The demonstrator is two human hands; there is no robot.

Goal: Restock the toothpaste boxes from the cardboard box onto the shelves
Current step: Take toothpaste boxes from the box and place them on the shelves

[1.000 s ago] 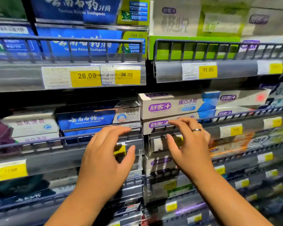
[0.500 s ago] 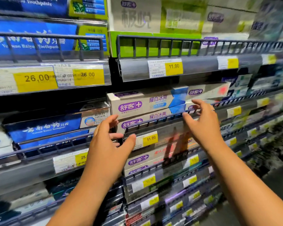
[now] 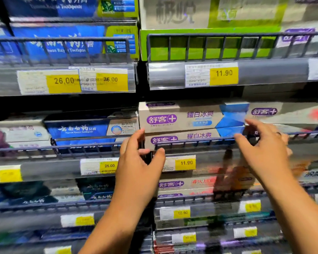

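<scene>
- A second ago both hands sit close together at the wire rail (image 3: 191, 142); now the left hand (image 3: 140, 162) is at the left end of the stacked toothpaste boxes (image 3: 191, 116) and the right hand (image 3: 264, 149) at the right end; fingers loose and spread, grasping nothing
- The two boxes lie flat on the middle shelf, the lower one behind the rail; placement looks finished, only squaring left
- The cardboard box is out of view
- Blue boxes (image 3: 77, 129) sit just beside on the left and another white box (image 3: 283, 112) on the right; the rail and the shelf above (image 3: 264, 70) crowd further stacking
</scene>
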